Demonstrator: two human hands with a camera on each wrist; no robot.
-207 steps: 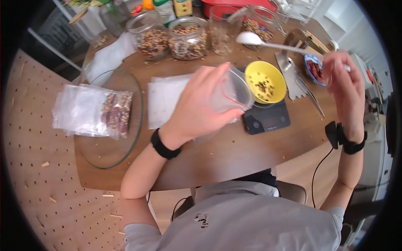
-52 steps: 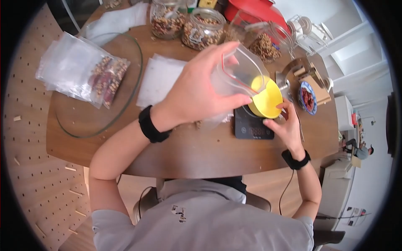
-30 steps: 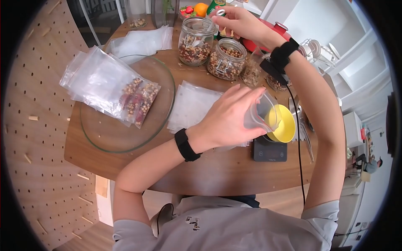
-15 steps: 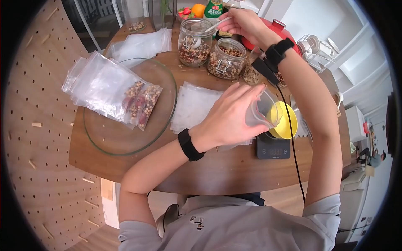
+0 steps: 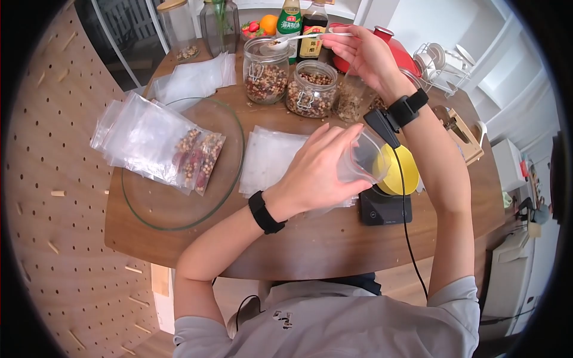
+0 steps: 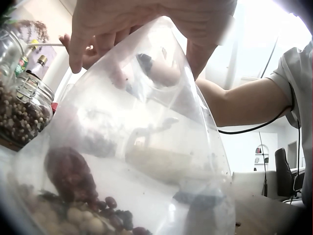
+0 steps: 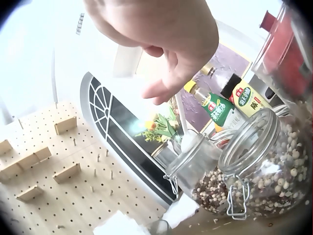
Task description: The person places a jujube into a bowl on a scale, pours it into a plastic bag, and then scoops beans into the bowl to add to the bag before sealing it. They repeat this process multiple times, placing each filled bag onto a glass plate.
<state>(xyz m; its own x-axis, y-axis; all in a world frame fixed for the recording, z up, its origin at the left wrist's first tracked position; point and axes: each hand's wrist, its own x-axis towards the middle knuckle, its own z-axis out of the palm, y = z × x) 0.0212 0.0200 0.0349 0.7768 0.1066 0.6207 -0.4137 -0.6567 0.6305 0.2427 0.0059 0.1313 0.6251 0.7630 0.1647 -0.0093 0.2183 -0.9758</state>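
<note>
My left hand holds a clear zip bag by its mouth, spread between thumb and fingers. A dark red dried date and pale beans lie at the bottom of the bag in the left wrist view. My right hand pinches the handle of a white long-handled spoon. The spoon's bowl, with a few beans on it, is at the mouth of the left glass jar of mixed beans. Beside the bag, a yellow bowl sits on a black kitchen scale.
A second bean jar stands right of the first, with sauce bottles behind. Filled bags lie on a round glass plate at left. Flat bags lie mid-table. A cable hangs from my right wrist.
The yellow bowl held beans earlier and was later seen emptied, with my right hand at it. That hand then reached to the left jar; the spoon has risen from inside to its mouth.
</note>
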